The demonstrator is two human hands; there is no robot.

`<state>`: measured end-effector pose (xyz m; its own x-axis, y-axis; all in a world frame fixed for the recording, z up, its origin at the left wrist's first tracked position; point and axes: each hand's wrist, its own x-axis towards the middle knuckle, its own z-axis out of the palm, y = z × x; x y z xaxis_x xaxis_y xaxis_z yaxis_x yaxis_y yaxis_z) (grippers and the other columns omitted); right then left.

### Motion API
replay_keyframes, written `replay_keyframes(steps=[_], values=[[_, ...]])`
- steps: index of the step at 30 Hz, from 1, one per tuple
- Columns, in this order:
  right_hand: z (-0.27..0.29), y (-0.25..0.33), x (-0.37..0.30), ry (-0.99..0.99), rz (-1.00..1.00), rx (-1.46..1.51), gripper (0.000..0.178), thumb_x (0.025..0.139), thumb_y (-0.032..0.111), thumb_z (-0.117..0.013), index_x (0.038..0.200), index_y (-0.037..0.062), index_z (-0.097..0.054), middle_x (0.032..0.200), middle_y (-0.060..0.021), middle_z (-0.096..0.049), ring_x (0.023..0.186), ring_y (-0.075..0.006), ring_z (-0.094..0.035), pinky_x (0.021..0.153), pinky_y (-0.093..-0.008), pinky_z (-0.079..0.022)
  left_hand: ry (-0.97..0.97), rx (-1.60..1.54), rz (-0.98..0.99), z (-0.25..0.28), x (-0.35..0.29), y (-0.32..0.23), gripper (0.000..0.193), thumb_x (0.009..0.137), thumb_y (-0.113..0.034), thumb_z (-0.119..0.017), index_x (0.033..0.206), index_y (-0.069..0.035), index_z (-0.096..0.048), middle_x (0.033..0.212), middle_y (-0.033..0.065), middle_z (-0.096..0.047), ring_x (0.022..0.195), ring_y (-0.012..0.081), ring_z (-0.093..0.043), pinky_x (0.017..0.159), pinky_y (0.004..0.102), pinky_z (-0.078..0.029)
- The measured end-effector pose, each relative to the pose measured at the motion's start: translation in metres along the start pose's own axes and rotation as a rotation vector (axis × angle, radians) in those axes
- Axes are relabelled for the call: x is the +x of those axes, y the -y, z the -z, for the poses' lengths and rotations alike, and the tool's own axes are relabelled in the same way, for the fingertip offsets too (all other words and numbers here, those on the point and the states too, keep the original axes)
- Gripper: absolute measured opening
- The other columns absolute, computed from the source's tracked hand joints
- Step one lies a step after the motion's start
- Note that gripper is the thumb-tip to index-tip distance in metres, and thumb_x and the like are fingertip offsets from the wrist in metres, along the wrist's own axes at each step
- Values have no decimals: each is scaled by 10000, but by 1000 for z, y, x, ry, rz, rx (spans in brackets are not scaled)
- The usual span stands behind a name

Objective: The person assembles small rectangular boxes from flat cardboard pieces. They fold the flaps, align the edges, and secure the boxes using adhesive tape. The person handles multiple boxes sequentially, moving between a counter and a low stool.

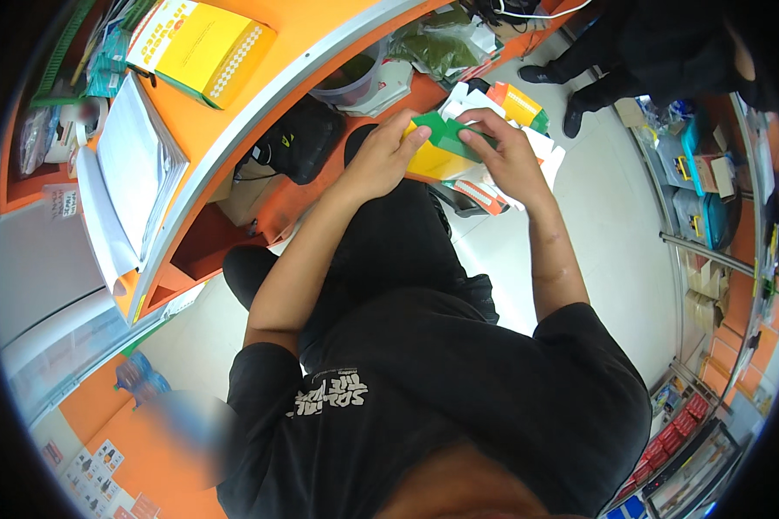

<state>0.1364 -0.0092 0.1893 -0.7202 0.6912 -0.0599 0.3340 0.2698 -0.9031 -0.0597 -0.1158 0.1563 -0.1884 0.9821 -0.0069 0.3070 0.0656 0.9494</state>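
Above my lap, a yellow cardboard box (438,164) with green end flaps is held between both hands. My left hand (388,154) grips its left side, the thumb lying along the edge by the flaps. My right hand (509,158) is closed on the right side, with the thumb and fingers at a green flap (441,130) that stands partly raised. The inside of the box cannot be seen. Just beyond and below it sits a pile of white, orange and yellow cartons (519,108), partly hidden by my right hand.
The curved orange counter (260,78) at left bears a yellow box (195,48) and a stack of papers (143,164). Beneath it are a black bag (301,138) and a clear tub (355,82). Another person's legs (593,65) stand far right. Metal shelving (710,246) lines the right side.
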Motion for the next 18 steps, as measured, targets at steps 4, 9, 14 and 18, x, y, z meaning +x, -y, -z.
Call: replay_keyframes(steps=[4,9,14,18], values=[[-26,23,11,-101,141,-18,135,950,115,-637,1056,31,-630,976,-104,-695,904,-231,-674,748,-319,-521,-271,-129,66,7,-17,-8,286,983,-259,-621,1069,13,-619,920,123,-690,785,175,-651,711,312,-506],[-65,40,11,-242,458,-124,83,906,62,-627,984,34,-633,949,-127,-635,886,-332,-624,778,-388,-490,-600,-278,116,24,-35,-18,184,898,-98,-731,1008,39,-679,858,58,-710,729,61,-620,650,223,-504],[-98,49,-4,-318,655,-207,101,858,48,-656,958,52,-638,968,-96,-642,913,-309,-609,828,-416,-455,-570,-281,166,47,-70,-25,210,907,-118,-725,1039,42,-685,896,63,-717,775,69,-640,691,219,-514],[-123,53,-10,-344,668,-165,121,837,40,-666,955,53,-639,971,-92,-641,912,-301,-601,840,-416,-450,-422,-325,134,59,-102,-31,222,897,-126,-736,1048,35,-709,878,44,-717,765,61,-625,692,211,-502]])
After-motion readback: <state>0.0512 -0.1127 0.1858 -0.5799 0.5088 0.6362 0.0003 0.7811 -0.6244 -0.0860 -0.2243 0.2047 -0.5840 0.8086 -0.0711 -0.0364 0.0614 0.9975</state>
